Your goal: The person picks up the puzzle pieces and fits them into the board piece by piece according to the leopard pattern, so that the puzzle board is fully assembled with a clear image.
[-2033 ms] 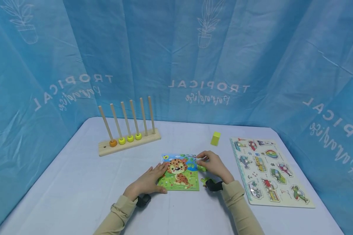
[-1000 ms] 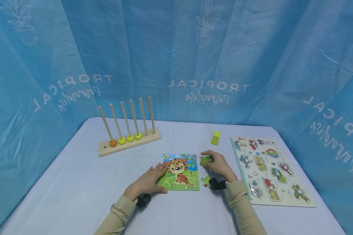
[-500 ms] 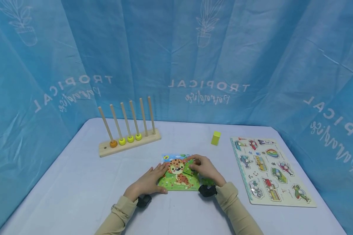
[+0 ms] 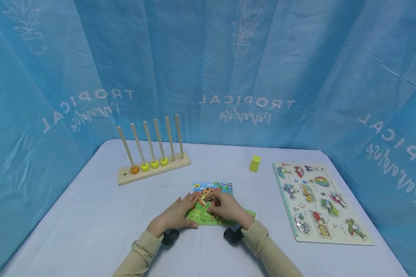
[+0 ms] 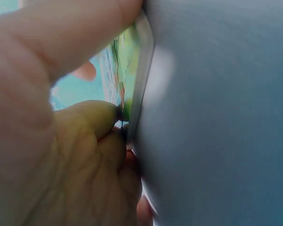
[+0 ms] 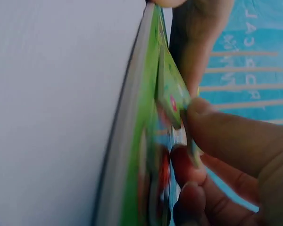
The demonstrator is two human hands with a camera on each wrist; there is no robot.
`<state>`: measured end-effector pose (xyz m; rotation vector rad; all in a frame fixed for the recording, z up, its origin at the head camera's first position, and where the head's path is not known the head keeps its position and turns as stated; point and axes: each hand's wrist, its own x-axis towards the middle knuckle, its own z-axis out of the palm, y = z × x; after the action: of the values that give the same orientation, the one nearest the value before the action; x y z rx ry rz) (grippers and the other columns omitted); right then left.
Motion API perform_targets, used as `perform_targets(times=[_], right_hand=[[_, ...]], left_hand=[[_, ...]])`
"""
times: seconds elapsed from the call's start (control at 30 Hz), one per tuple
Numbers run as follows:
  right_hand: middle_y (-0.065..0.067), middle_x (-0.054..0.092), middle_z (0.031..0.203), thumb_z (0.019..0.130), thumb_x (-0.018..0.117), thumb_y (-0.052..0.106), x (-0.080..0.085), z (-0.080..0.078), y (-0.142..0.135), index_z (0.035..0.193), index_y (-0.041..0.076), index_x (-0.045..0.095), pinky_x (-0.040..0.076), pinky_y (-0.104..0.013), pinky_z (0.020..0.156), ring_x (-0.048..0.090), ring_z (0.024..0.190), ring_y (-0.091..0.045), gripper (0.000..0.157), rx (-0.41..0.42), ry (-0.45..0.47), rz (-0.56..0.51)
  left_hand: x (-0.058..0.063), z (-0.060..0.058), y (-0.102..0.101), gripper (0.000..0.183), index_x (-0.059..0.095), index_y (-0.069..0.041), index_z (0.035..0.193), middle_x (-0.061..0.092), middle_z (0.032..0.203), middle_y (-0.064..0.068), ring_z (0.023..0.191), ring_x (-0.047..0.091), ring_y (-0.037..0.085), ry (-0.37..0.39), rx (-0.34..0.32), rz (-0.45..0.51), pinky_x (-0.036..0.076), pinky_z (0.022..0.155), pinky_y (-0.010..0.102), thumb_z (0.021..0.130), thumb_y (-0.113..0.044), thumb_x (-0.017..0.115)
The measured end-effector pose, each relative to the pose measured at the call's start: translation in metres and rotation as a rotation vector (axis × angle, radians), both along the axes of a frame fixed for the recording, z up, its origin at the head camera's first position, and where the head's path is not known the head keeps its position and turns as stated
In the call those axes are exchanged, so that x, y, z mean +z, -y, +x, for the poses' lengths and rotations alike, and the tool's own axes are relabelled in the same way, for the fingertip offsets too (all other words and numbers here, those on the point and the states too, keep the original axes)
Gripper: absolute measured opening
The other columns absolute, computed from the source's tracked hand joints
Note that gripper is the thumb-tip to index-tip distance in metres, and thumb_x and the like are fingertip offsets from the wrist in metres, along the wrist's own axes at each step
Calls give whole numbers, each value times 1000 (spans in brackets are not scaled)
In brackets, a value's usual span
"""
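A jigsaw puzzle (image 4: 195, 220) with a spotted leopard cub on a green and blue scene lies at the middle of the table. My left hand (image 4: 175, 214) rests flat along its left edge, fingers straight, thumb by the lower left corner. Over the lower middle of the puzzle, my right hand (image 4: 227, 208) pinches a green puzzle piece (image 6: 172, 89) between thumb and fingers. In the right wrist view that piece is tilted, close over the board's printed face. Another green puzzle piece (image 4: 251, 213) shows beyond the right edge, partly hidden behind the right wrist.
At the back left stands a wooden peg rack (image 4: 124, 177) with an orange bead and several yellow ones. A yellow block (image 4: 254, 163) sits behind the puzzle. On the right lies a vehicle puzzle board (image 4: 299, 215). Blue curtains (image 4: 208, 77) enclose the table.
My right hand reached to the right of the puzzle, took up a green puzzle piece, and carried it left over the board to the lower middle. My left hand has stayed in place.
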<state>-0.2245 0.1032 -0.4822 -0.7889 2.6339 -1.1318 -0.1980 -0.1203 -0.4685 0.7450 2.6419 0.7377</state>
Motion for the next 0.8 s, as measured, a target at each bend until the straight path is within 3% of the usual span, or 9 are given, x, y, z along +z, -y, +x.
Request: perform_targets(times=[0.2, 0.43, 0.6, 0.8], right_hand=[[9, 56, 73, 81, 78, 31, 0, 1, 11, 120, 12, 64, 39, -17, 52, 45, 58, -1, 45, -32, -91, 120], [9, 51, 68, 77, 79, 45, 0, -2, 20, 126, 18, 62, 32, -19, 47, 41, 54, -5, 59, -116, -96, 193], [10, 52, 71, 75, 79, 49, 0, -4, 25, 127, 20, 61, 33, -20, 48, 42, 55, -5, 62, -161, -111, 239], [9, 52, 70, 75, 79, 50, 0, -4, 25, 128, 19, 61, 33, -20, 47, 42, 54, -6, 64, -159, -126, 248]], left_hand=[[0, 0, 0, 96, 22, -1, 153, 18, 161, 18, 150, 14, 38, 4, 1, 0, 12, 122, 60, 82, -39, 75], [1, -1, 1, 97, 22, 0, 153, 19, 161, 20, 150, 15, 38, -6, -2, -6, 13, 121, 60, 82, -39, 74], [-1, -2, 1, 97, 21, 0, 153, 19, 160, 21, 149, 15, 40, -8, -17, 8, 13, 121, 62, 82, -39, 74], [-2, -2, 2, 98, 19, -1, 154, 18, 161, 21, 149, 14, 40, -5, -21, 20, 13, 120, 63, 83, -38, 74]])
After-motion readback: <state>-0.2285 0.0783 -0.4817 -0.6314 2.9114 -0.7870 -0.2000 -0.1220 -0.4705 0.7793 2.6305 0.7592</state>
